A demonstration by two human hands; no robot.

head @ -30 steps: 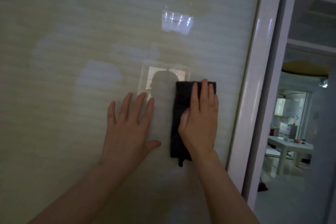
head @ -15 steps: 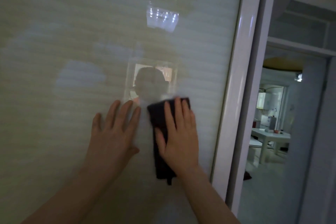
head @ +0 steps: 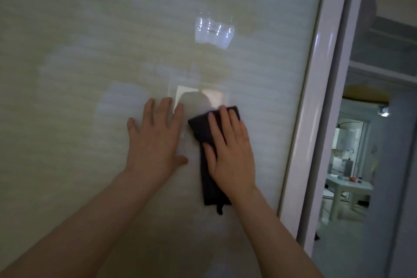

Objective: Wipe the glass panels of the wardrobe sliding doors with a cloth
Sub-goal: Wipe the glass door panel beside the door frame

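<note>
Wiping was under way on one glass panel (head: 90,165) at the time of inspection. The right hand (head: 230,153) lay flat, fingers straight, pressing a dark cloth (head: 209,187) against the glass; nothing was curled around the cloth, it was held by pressure alone. The cloth sat just right of the panel's centre, its upper edge under the fingertips and its lower end hanging free toward 6 o'clock below the wrist. The left hand (head: 155,142) was also flat and open, fingers spread, resting bare on the glass just beside the cloth at its 9 o'clock, holding nothing.

The white door frame (head: 316,119) stood at 3 o'clock from the cloth, near but not touching it. A bright reflection (head: 214,34) showed at 12 o'clock above the hands, and a room with a white table (head: 347,187) was visible beyond the frame.

Judgement on progress: pale, cloudy patches lay across the panel toward 9 and 11 o'clock, but whether these were smears, damp marks or reflections could not be told. No wiped area could be clearly distinguished from an unwiped one. Only this panel was in view; the state of the other panels could not be assessed, so the task was taken as part-done at most
</note>
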